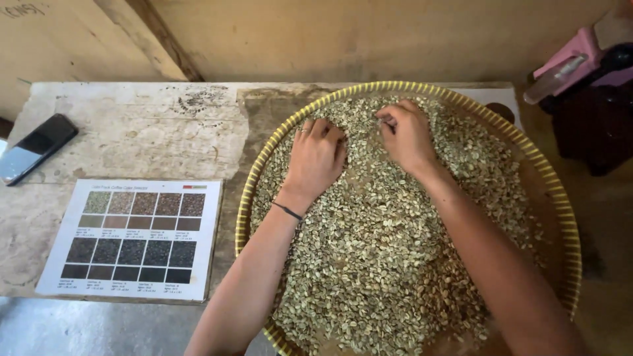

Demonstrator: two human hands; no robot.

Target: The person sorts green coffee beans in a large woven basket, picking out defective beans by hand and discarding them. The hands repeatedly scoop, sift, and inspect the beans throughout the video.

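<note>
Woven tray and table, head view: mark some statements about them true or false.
1. Both hands rest on pale green beans in the round woven tray. True.
2. The left hand wears a thin dark band at the wrist. True.
3. The phone lies inside the tray. False: it lies on the table, far left.
4. The printed chart lies to the right of the tray. False: it lies left of it.
5. The right hand pinches at the beans with its fingertips. True.

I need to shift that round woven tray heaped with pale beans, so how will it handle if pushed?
The tray probably feels heavy, since beans cover nearly all of it. Its rim looks low, so a tilt would likely spill them. Loose beans should slide and roll easily.
</note>
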